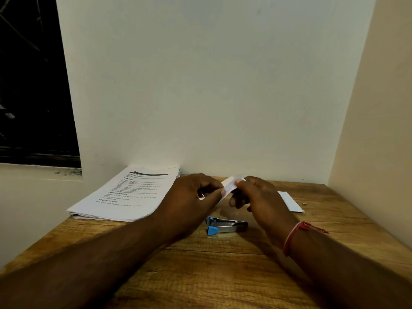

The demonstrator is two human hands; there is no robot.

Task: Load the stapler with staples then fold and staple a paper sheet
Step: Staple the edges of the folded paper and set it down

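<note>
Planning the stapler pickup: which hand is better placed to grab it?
Probably the right hand: it and the left hand both pinch the white item, but its lower fingers hang nearest the stapler.

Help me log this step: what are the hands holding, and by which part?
A small white piece, likely paper: left hand pinches its lower left end, right hand its upper right end.

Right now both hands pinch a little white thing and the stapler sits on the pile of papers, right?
No. The head view shows the stapler lying on the wooden table, beside the pile of papers. The left hand and right hand do pinch the little white thing.
</note>
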